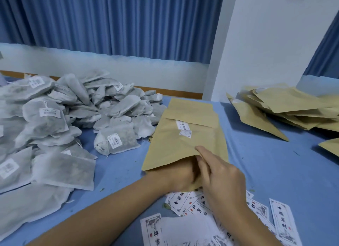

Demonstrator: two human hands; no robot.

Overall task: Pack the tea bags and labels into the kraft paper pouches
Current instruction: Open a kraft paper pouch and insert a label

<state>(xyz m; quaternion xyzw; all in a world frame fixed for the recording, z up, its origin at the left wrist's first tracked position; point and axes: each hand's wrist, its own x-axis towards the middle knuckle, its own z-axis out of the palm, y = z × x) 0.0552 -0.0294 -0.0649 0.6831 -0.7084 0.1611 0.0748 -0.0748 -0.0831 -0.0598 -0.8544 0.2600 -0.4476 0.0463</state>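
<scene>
We're seeing the left hand (176, 176) sitting wrist-deep inside the mouth of the tan kraft paper pouch (183, 150) at mid-worktop. Its fingers are hiding under the paper, so we're not able to tell whether that grip is apart or clamped on anything. The right hand (222, 174) is coming over the pouch mouth from the right, its grip pinching the upper lip of the paper, with the index finger lying along the top face. The pouch is lying flat, mouth towards us, on top of a staggered stack of flat kraft pouches (190, 104); two small white printed tags (185, 134) are showing on its top face. Left of it, a big loose heap of grey-white mesh tea bags (55, 117) with barcode tags is spreading across the worktop, the nearest bag lying just beside the pouch's left edge. White printed paper labels (183, 207) with black characters are lying scattered under and around both wrists at the near edge. A messy pile of tan kraft pouches (284, 106) is sitting well apart at far right. Everything is resting on the blue worktop cover (266, 163); a blue pleated curtain (110, 22) and a white wall column (266, 44) are standing behind.
</scene>
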